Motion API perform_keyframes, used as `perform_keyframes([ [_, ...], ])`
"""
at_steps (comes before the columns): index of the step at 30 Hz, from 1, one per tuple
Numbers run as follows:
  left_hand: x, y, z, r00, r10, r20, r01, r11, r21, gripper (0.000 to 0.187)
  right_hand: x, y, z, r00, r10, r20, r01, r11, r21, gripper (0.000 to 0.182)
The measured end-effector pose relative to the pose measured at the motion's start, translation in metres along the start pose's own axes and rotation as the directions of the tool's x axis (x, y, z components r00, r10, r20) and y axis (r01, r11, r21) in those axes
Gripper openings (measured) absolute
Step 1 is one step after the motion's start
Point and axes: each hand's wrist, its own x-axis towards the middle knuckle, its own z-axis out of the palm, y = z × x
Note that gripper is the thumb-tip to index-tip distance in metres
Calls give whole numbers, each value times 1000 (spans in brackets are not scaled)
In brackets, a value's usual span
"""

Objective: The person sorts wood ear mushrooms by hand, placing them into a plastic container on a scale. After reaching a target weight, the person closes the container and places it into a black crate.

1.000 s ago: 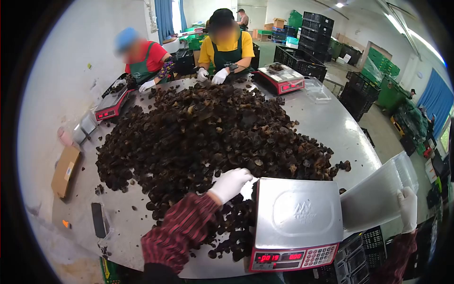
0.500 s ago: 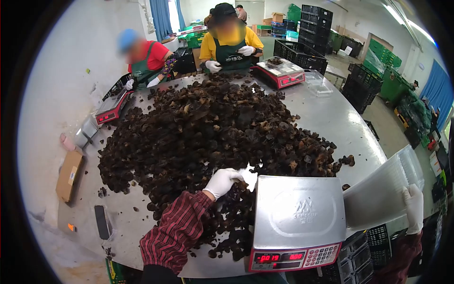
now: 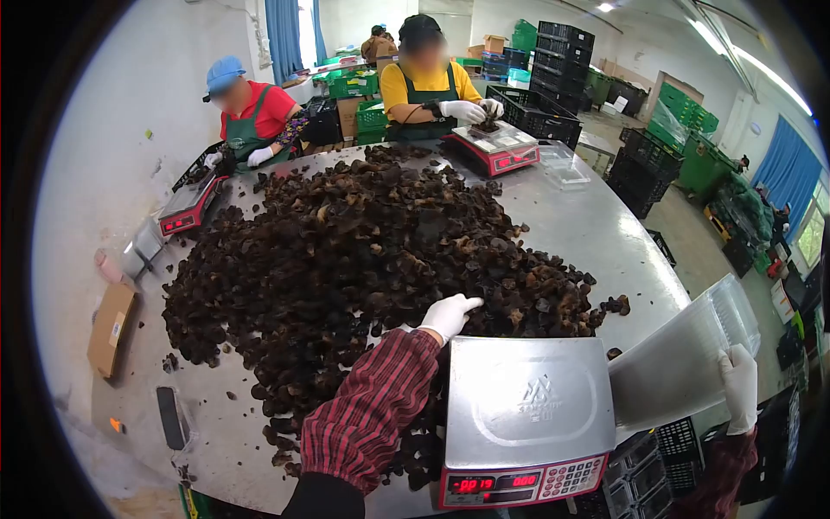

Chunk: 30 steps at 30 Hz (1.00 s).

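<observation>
Dark dried mushroom heap (image 3: 372, 251) filling frame centre on steel table (image 3: 596, 233). Scale (image 3: 519, 415) at lower centre. Clear tray stack (image 3: 683, 355) lower right, gripped by right hand (image 3: 739, 385). Left hand (image 3: 450, 316), fingers loosely extended, on heap's near edge.

the mushroom heap (image 3: 372, 251) lies on the middle of the table (image 3: 596, 229). the near scale (image 3: 519, 415) sits at the table's front edge, just right of the left hand (image 3: 450, 316), which rests on the heap. the right hand (image 3: 739, 385) grips a stack of trays (image 3: 683, 359) right of that scale. two more scales stand at the far side: one left (image 3: 186, 203), one behind the heap (image 3: 493, 147).
</observation>
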Motion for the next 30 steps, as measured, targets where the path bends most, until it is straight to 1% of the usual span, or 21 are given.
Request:
perform_keyframes([
  [1, 4, -6, 9, 999, 0, 42, 0, 1000, 16, 31, -1, -3, -1, 1000, 13, 12, -13, 1000, 13, 27],
  [4, -4, -21, 9, 983, 22, -181, -75, 954, -291, 25, 0, -1, -4, 999, 16, 34, -17, 999, 29, 29],
  [5, -17, -15, -7, 984, -70, -165, -15, 887, -462, 24, -1, 2, -4, 999, 0, 44, -1, 999, 34, 30],
  [7, -61, 11, -65, 951, -307, 45, 249, 665, -704, 25, -2, 4, -3, 998, -47, 38, 45, 998, 42, 31],
  [9, -120, 14, -110, 936, -353, 5, 245, 640, -729, 26, -2, 3, -4, 995, -96, 30, 95, 994, 55, 31],
  [11, -195, 7, -151, 890, -431, -148, 255, 740, -622, 25, -1, -1, -7, 995, -83, 56, 82, 997, 12, 30],
  [12, -237, 2, -169, 833, -506, -222, 311, 762, -567, 26, 1, 4, -5, 993, -111, 46, 111, 994, -4, 28],
  [13, -280, 2, -186, 738, -622, -262, 392, 711, -584, 27, 5, 8, -3, 991, -118, 61, 118, 993, 8, 28],
  [14, -324, -2, -201, 698, -587, -410, 446, 804, -392, 28, 8, 13, -1, 993, -112, 43, 113, 993, -16, 28],
  [15, -374, -16, -205, 606, -623, -494, 440, 780, -444, 27, 11, 18, 1, 994, -106, 23, 107, 993, -43, 28],
  [17, -466, -20, -217, 465, -622, -631, 660, 718, -221, 26, 15, 30, 3, 993, -117, 15, 117, 993, 10, 28],
  [18, -512, -30, -216, 425, -612, -667, 714, 680, -169, 27, 18, 37, 3, 997, -81, 8, 81, 996, 29, 28],
  [19, -556, -39, -207, 289, -638, -714, 785, 585, -205, 28, 19, 43, 4, 999, -45, 7, 45, 998, 48, 29],
  [21, -631, -57, -191, 143, -765, -628, 863, 408, -300, 33, 21, 50, 2, 997, -80, -19, 81, 995, 59, 28],
  [23, -696, -80, -173, 112, -873, -475, 915, 277, -294, 47, 26, 57, -1, 993, -98, -72, 108, 982, 153, 29],
  [24, -686, -65, -176, 87, -925, -371, 963, 173, -205, 62, 29, 63, 0, 997, -42, -67, 56, 976, 211, 23],
  [25, -699, -72, -161, 220, -825, -520, 975, 174, 136, 69, 25, 58, 0, 997, -44, -66, 58, 976, 211, 23],
  [27, -658, -60, -170, 204, -796, -571, 978, 196, 76, 63, 12, 38, 1, 922, -69, -381, 207, 920, 334, 17],
  [28, -638, -60, -169, 299, -726, -619, 946, 310, 93, 57, 0, 15, 2, 922, -72, -381, 208, 921, 329, 17],
  [29, -614, -59, -166, 379, -642, -666, 903, 416, 113, 51, -16, -19, 5, 879, 4, -476, 201, 903, 378, 13],
  [30, -578, -49, -165, 468, -609, -640, 849, 512, 133, 46, -30, -47, 11, 824, 84, -560, 203, 880, 430, 11],
])
